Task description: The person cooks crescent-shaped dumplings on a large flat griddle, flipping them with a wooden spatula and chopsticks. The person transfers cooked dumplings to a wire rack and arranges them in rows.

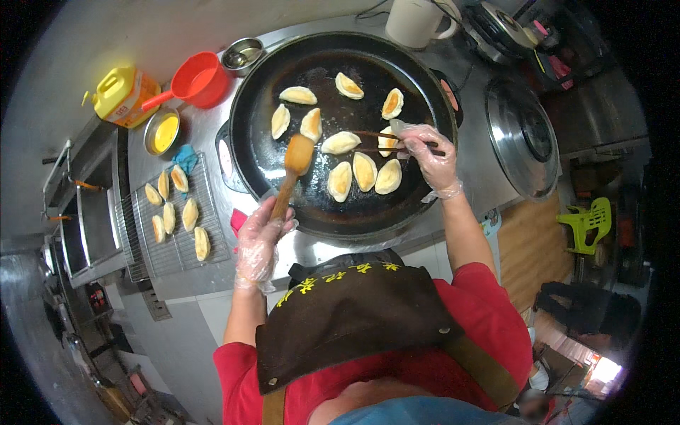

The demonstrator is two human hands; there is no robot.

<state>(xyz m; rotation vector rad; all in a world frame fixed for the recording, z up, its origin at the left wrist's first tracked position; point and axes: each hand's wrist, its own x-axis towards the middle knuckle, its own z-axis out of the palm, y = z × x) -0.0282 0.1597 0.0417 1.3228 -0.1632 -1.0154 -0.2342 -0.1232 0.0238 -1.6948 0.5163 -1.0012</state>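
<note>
A large round black electric griddle pan (319, 212) holds several half-moon filled pastries, some with browned faces. My left hand (260, 239), in a clear plastic glove, grips a wooden-handled basting brush (298, 154). The brush's yellowish head is over the pan, just below a browned pastry (312, 125). In my gloved right hand (431, 158) is a pair of dark chopsticks (380, 142). Their tips reach left to the end of a pale pastry (340, 143) and pass across a browned one (388, 141). Contact between tips and pale pastry is unclear.
Left of the pan, a wire cooling rack (212, 218) bears several pastries. Behind it stand a metal bowl of yellow liquid (163, 132), a red plastic ladle (201, 79), a yellow jug (125, 95) and a small steel bowl (243, 56). A glass lid (510, 141) lies right; a white pitcher (414, 24) stands behind.
</note>
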